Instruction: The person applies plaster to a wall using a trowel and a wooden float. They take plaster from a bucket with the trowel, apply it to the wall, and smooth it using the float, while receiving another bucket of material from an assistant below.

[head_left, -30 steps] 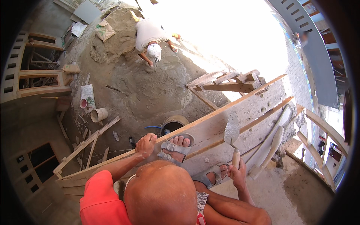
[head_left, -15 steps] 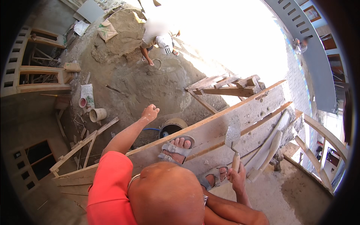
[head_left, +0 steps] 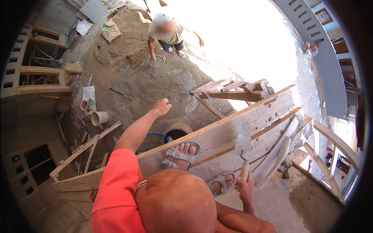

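My right hand [head_left: 244, 188], at the lower right, is wrapped round the wooden handle of a trowel [head_left: 243, 141]. Its grey, mortar-coated blade points away from me over the planks [head_left: 217, 136]; whether it touches them I cannot tell. My left hand [head_left: 161, 107] reaches out past the far plank edge, fingers curled in, with nothing seen in it. Below it on the ground stands a bucket [head_left: 180, 128] with a dark inside. My sandalled feet [head_left: 180, 155] rest on the planks, and my bent knee [head_left: 175, 200] fills the lower middle.
A co-worker [head_left: 166, 37] bends over wet mortar [head_left: 151, 85] on the ground, one hand low beside a round rim. At left are a pale bucket [head_left: 100, 118], a sack [head_left: 89, 97] and a timber brace [head_left: 89, 147]. A wooden trestle [head_left: 233, 91] stands beyond the planks.
My left hand has moved a little right and away from me. The trowel has shifted slightly. The co-worker has risen from a deep stoop, with the other arm swung out.
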The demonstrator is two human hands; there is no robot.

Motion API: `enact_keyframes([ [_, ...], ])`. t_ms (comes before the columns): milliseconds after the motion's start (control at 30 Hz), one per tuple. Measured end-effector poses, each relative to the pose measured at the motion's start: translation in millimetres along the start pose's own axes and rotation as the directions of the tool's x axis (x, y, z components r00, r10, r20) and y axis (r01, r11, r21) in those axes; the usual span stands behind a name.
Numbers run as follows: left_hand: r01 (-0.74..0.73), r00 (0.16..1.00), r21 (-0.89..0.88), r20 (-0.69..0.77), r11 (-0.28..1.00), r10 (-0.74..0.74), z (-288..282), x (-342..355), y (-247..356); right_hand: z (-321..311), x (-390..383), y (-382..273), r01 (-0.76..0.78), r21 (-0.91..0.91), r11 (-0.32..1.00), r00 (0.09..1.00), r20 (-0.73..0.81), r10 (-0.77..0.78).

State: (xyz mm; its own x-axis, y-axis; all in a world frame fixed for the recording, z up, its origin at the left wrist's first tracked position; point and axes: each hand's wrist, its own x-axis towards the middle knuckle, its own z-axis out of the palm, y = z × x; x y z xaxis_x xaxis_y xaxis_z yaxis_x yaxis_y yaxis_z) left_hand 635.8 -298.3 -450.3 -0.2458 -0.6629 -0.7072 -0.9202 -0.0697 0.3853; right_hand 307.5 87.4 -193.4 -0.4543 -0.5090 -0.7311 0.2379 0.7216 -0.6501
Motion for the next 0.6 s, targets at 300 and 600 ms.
enact_keyframes([
  [300, 0.032, 0.999, 0.003, -0.025, 0.999, -0.031, -6.6, 5.8, 9.4, -9.8, -7.0, 0.0, 0.017, 0.043, 0.999, 1.000, -0.012, -0.016],
  [600, 0.053, 0.998, -0.040, -0.040, 0.998, -0.054, 3.3, 11.4, 6.4, -8.4, -13.4, 3.0, -0.009, 0.030, 1.000, 1.000, -0.012, 0.009],
])
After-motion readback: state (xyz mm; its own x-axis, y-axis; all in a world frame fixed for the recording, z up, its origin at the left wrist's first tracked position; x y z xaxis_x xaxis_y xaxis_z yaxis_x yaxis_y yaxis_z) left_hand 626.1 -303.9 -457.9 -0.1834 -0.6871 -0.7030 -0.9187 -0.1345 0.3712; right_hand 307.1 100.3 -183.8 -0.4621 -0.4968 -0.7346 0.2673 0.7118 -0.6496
